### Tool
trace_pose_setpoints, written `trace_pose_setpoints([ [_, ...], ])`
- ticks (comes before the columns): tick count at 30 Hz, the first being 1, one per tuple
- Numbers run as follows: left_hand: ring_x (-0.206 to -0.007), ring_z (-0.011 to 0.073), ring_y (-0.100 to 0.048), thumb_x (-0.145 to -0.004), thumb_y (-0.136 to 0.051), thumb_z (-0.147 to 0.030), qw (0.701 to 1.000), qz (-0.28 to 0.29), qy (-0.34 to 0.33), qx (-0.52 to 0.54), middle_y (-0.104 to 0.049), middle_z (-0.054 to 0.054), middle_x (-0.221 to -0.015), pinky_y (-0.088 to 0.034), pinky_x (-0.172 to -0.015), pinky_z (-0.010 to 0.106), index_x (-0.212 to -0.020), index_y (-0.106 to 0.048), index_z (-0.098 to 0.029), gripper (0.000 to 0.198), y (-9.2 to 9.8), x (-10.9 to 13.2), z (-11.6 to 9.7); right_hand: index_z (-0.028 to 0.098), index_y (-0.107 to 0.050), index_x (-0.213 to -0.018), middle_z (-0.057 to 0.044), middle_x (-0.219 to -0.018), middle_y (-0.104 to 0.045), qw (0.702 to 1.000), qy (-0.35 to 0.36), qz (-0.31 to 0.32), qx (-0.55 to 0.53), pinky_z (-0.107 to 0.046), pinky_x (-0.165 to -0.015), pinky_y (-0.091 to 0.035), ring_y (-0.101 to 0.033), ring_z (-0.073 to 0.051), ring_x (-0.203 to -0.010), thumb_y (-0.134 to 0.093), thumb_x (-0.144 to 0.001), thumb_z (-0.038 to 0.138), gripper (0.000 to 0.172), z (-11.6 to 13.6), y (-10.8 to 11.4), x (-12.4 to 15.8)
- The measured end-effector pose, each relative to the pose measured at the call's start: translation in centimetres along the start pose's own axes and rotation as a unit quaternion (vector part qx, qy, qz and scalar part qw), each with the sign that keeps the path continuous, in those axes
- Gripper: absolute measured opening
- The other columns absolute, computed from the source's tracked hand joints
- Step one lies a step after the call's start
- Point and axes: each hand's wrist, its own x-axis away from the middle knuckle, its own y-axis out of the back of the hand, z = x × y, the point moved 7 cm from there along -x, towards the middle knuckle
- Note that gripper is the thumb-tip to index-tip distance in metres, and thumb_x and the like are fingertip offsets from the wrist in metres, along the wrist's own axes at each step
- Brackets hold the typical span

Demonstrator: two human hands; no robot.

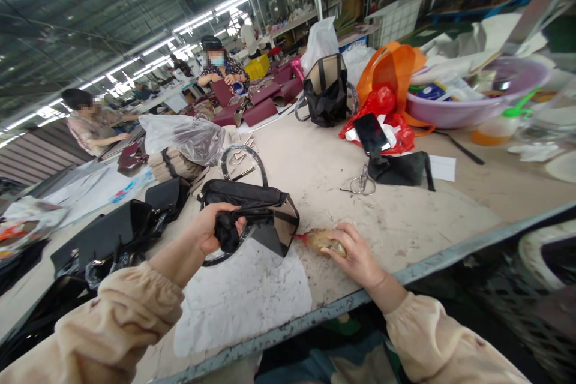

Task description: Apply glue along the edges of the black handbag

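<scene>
Worktable (405, 216): spreads beneath and beyond both hands, its pale surface scuffed with dark marks.
Purple basin (450, 113): well beyond and to the right of the right hand (355, 252), loaded with mixed articles.
White sheet (243, 312): flat on the worktable, on the near side of the left hand (211, 228), smudged.
Black bag (245, 193): at the left hand's fingers, reaching toward the right hand, with beige showing at that end.
Left hand grip: closed round bunched black fabric of the black bag.
Right hand grip: fingers wrapped about a bottle (317, 240), which lies sideways.
Scissors (362, 183): on the worktable, beyond the right hand.
Red nozzle (300, 237): left of the right hand, by the black bag's edge; contact cannot be told.
</scene>
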Motion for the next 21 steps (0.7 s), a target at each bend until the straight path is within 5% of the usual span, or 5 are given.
trace_pose_setpoints([
  [21, -0.056, 0.0105, -0.043, -0.078, -0.046, -0.009, 1.000, -0.012, 0.002, 0.011, -0.044, 0.011, -0.068, -0.041, -0.046, 0.018, -0.075, -0.045, -0.002, 0.008, -0.24, -0.21, 0.09, 0.021, -0.051, -0.105, -0.009, -0.100, -0.047, 0.998, -0.019, 0.015, -0.064, -0.040, -0.083, -0.047, -0.051, -0.025, -0.094, -0.057, -0.090, 0.031, 0.020, 0.79, -0.76, 0.29],
])
